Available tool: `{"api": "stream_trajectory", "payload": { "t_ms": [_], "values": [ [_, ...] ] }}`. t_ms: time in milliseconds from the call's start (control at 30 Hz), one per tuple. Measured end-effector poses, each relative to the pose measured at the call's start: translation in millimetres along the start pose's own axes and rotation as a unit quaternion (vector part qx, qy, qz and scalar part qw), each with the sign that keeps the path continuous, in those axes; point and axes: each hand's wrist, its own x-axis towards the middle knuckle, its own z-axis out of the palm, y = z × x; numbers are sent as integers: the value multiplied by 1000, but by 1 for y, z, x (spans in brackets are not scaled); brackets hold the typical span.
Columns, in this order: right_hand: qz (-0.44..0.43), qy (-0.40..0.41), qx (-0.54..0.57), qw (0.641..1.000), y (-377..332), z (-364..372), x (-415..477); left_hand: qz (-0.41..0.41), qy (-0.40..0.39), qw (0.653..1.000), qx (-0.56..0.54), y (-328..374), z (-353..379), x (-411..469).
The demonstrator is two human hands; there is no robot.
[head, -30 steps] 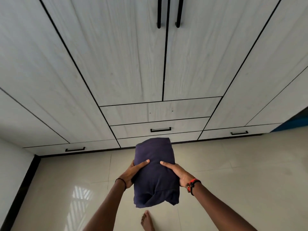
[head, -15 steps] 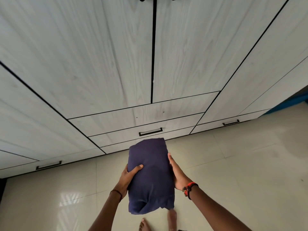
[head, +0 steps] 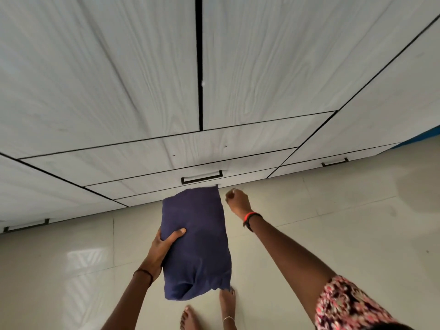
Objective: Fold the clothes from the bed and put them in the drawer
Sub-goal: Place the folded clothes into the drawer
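Right hand (head: 237, 198) now off the one folded garment (head: 202, 246) in left hand (head: 162, 248)

White wood-grain laminate wardrobe (head: 119, 79) fills the upper view; its tall doors meet at a black vertical seam (head: 199, 67). Below them are stacked flat drawer fronts (head: 214, 148), all closed, one carrying a black metal bar handle (head: 202, 176) (similar handles sit low at far left and right). Glossy cream tiled floor (head: 357, 222) shows a pale rectangular light reflection (head: 85, 258). Blue strip (head: 426, 136) at right edge, unidentified.
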Motion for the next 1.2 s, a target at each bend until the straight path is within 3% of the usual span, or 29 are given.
{"api": "stream_trajectory", "payload": {
  "t_ms": [167,300,467,900,1200],
  "values": [
    [-114,-13,-100,988,-8,26,55,0,8,1000,-18,-9,-1,42],
    [-144,-2,-104,984,3,50,78,-2,13,1000,-24,-21,-7,66],
    [-232,-17,-235,944,0,69,89,-12,27,999,-32,-37,-18,78],
    [-259,-19,-364,894,-18,96,122,-28,63,996,-53,-57,-39,85],
    [-263,-40,-392,881,-12,94,117,-23,74,995,-69,-50,-44,71]
  ]
}}
